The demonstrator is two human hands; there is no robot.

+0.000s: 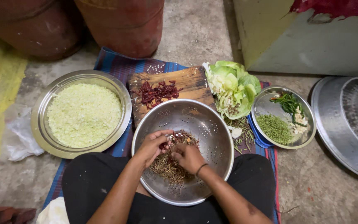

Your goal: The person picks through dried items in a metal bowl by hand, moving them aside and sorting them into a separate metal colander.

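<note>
My left hand [152,146] pinches a dark red dried chilli [163,145] over the perforated steel colander [212,124]; my right hand [188,158], curled loosely, touches the brown stem heap [166,168] just beside it.

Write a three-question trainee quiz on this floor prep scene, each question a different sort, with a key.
1. True or false: both hands, the left hand and the right hand, are inside the colander.
2. Multiple choice: what lies on the wooden board? A) dried red chilli pieces B) peeled garlic C) sliced onion
3. Fill in: the wide steel bowl on the person's left holds finely chopped pale green ____.

Key: 1 true; 2 A; 3 cabbage, judging by the cut cabbage head beside the board.
</note>
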